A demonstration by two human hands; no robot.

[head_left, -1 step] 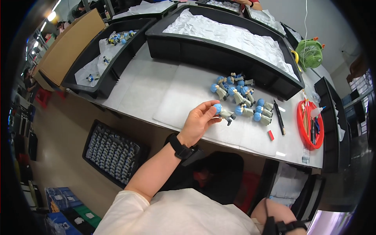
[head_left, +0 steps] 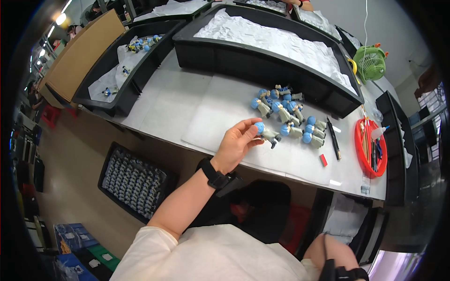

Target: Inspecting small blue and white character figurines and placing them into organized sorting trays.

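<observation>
My left hand (head_left: 236,141), with a black band on its wrist, pinches a small figurine (head_left: 268,135) by its blue head between thumb and fingers. The figurine's pale body and dark feet point right, just above the table's front part. Beyond and right of it lies a cluster of similar blue-haired figurines (head_left: 281,112), most on their sides and some overlapping. Of my right arm (head_left: 332,250) only a bent part with a black strap shows at the lower right edge; the right hand is out of sight.
A black pen (head_left: 333,138) and a red block (head_left: 323,160) lie right of the figurines, near a red basket (head_left: 360,161) of tools. Behind stands a large black tray (head_left: 262,61) lined with white sheeting. Another tray (head_left: 126,100) holds figurines at left; a filled crate (head_left: 110,187) sits below.
The whole view has shifted very slightly. My left hand keeps its pinch on the figurine, and the visible part of my right arm has moved a little to the right.
</observation>
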